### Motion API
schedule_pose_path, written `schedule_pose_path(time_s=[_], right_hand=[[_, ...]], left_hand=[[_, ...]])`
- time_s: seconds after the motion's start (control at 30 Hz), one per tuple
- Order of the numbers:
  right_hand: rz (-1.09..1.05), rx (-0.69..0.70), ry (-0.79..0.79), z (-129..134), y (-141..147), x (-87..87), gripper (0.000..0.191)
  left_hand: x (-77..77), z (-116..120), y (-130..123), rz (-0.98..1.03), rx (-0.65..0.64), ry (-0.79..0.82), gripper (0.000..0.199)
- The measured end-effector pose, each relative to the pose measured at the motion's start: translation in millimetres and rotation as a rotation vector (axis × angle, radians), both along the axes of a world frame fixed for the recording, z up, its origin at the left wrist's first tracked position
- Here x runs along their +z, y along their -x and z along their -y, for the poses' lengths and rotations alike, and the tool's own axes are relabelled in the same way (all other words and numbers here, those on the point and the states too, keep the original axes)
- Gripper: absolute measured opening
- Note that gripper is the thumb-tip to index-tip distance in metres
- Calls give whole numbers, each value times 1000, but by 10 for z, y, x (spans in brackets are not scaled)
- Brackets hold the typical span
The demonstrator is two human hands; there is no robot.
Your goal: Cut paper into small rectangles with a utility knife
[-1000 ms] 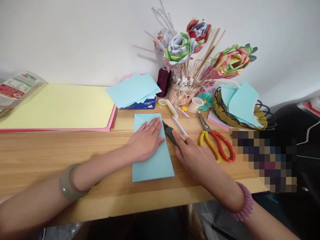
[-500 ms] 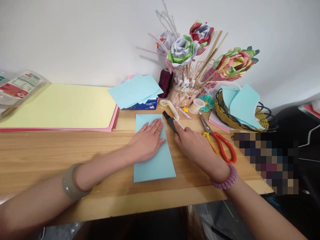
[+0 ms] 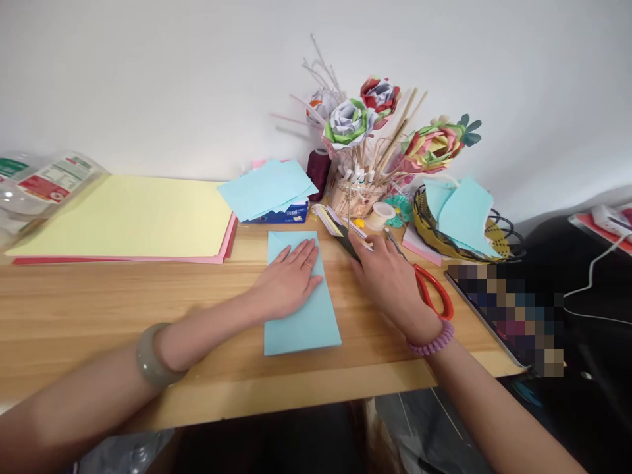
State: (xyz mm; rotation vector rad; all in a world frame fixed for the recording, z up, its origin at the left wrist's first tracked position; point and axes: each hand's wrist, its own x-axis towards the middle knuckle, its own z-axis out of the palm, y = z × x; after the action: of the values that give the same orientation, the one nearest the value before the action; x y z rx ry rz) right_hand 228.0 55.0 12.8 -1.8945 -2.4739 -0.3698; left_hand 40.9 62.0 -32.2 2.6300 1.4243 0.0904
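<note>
A folded light-blue paper point(image 3: 302, 329) lies on the wooden table, its long side running away from me. My left hand point(image 3: 289, 280) lies flat across it, fingers stretched out. To its right, my right hand point(image 3: 385, 276) grips a slim black tool point(image 3: 348, 244), low over the table; its exact kind is partly hidden by the fingers. Red-handled scissors point(image 3: 438, 289) lie beneath and beside the right hand, mostly covered by it. Pale paper strips point(image 3: 326, 220) lie just beyond the black tool.
Yellow, pink and red sheets point(image 3: 128, 217) are stacked at left. Blue sheets point(image 3: 269, 187) rest on a tissue pack point(image 3: 291, 212). Behind stand a pot point(image 3: 353, 194) of paper flowers and a thread spool point(image 3: 319, 174). A basket point(image 3: 432, 234) and a pixelated tablet-like device point(image 3: 508, 319) are at right.
My right hand has moved the black tool rightward, away from the blue paper, and now covers more of the scissors. My left hand stays on the paper. The view has shifted slightly.
</note>
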Motion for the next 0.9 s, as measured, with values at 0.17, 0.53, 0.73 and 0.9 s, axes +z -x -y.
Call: schedule_pose_path(time_s=[0.17,0.53,0.73,0.9], right_hand=[[-66,324,80,271,-69,31,40],[-441,597,114,709,36,-162,28],[-526,631,188,796,75,-155,25],[-692,595,334,892,29,-76,20]], left_hand=[[-6,3,14,46,-6,-4,58],[37,-48,79,273,-32,124,56],[269,36,450,431,-2,235,47],[319,365,755,542,-16,363,39]])
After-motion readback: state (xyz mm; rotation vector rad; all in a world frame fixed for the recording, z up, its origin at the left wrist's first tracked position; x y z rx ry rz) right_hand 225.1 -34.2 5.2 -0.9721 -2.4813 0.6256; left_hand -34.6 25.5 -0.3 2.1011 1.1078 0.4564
